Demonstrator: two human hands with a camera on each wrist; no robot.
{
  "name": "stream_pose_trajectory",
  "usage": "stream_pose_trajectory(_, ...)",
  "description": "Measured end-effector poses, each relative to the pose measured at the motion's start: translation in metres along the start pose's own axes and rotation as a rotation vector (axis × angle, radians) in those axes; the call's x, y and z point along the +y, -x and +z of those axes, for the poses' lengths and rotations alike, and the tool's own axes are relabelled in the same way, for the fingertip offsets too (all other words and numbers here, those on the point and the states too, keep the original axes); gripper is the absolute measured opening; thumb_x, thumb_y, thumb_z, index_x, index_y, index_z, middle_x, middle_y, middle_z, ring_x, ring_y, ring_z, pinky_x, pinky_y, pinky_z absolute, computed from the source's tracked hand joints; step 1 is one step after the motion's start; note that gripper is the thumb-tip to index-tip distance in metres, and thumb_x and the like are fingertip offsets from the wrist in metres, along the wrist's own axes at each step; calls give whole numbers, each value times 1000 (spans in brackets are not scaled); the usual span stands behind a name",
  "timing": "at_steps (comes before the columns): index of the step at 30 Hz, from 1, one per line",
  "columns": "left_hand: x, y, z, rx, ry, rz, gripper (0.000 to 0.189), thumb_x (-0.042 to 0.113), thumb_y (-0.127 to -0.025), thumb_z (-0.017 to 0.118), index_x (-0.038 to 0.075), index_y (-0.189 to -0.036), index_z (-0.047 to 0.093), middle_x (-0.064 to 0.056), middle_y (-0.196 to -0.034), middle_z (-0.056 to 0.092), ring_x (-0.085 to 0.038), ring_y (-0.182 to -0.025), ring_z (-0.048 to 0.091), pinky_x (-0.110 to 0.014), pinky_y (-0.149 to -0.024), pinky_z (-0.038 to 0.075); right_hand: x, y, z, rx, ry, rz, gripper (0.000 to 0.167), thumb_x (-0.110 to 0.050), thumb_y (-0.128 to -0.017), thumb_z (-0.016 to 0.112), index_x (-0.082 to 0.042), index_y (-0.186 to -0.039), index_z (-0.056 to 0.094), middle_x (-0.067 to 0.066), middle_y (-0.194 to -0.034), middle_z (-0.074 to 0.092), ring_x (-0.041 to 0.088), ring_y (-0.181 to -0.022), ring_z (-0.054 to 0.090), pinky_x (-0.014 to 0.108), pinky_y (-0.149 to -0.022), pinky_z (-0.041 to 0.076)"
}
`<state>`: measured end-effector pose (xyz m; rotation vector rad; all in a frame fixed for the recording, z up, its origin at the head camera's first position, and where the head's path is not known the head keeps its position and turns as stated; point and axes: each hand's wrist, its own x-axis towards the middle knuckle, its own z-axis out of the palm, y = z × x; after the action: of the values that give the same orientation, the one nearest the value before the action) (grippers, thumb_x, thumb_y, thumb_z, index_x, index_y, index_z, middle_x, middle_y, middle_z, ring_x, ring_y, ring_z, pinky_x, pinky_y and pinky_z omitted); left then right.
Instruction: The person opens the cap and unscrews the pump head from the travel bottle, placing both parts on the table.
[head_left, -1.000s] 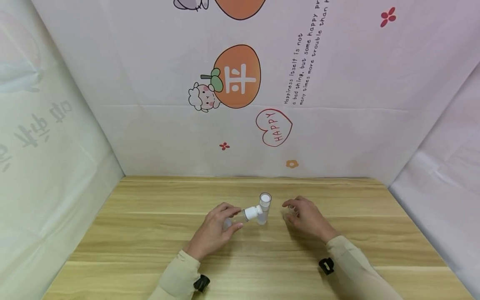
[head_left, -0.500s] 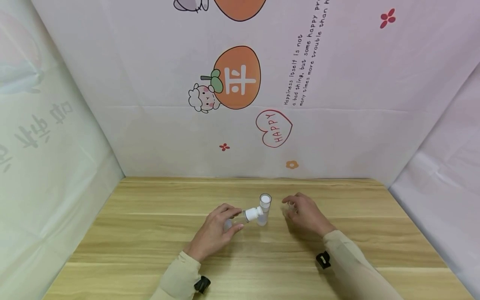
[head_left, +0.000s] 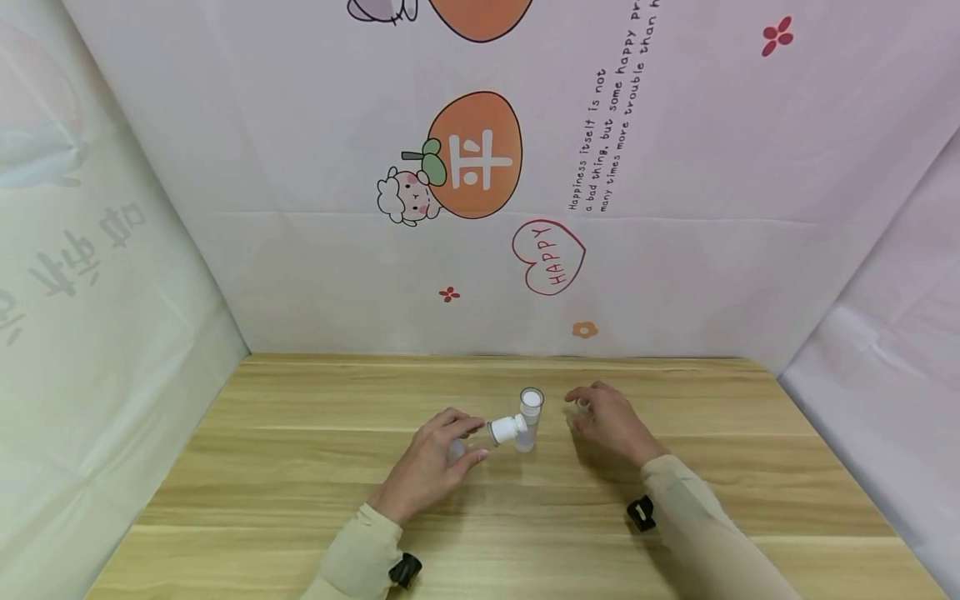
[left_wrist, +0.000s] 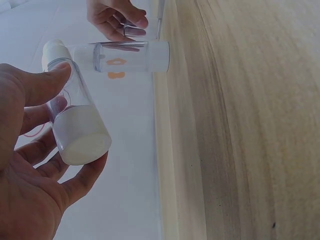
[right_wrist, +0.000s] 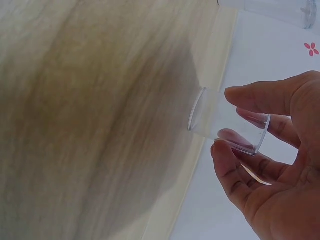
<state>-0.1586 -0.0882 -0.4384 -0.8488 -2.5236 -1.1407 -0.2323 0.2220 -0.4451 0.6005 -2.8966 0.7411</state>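
Note:
My left hand [head_left: 427,457] holds a clear bottle [left_wrist: 82,120] with a white base, lying tilted between thumb and fingers. Its white top [head_left: 507,428] points right and overlaps the side of a second clear bottle [head_left: 528,423], which stands upright on the table. That bottle's white base [left_wrist: 159,56] shows in the left wrist view. To the right, my right hand [head_left: 609,423] pinches a short clear cap [right_wrist: 227,122] between thumb and fingertips. The cap's rim is close to the tabletop; in the head view the fingers hide most of it.
The wooden table [head_left: 300,500] reaches back to a white printed curtain [head_left: 337,283]. More white curtain [head_left: 112,292] hangs on the left, and on the right too. A black wrist strap [head_left: 405,570] sits on the left sleeve, another on the right.
My right hand has shifted slightly toward the back of the table with the clear cap, its wrist drifting left. The left hand and both bottles have hardly moved.

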Motion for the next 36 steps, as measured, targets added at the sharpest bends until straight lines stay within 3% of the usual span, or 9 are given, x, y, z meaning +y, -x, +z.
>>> stream_pose_trajectory(26,0,0,3,0,17,5,36,17,-91,78,4,-124,70,-7,-113,66,-25,-99,66,-36,-82,56,-3,0,4,-11,50,9,35,1,-83,74,-3,-118,72,13,-100,65,32,-92,61,49,-78,52)
stream_pose_trajectory(36,0,0,2,1,21,10,37,18,-92,77,2,-124,69,-11,-113,66,-27,-99,66,-37,-82,56,-4,1,1,14,74,2,43,-7,-85,78,0,-126,68,14,-101,63,27,-88,57,45,-75,50)
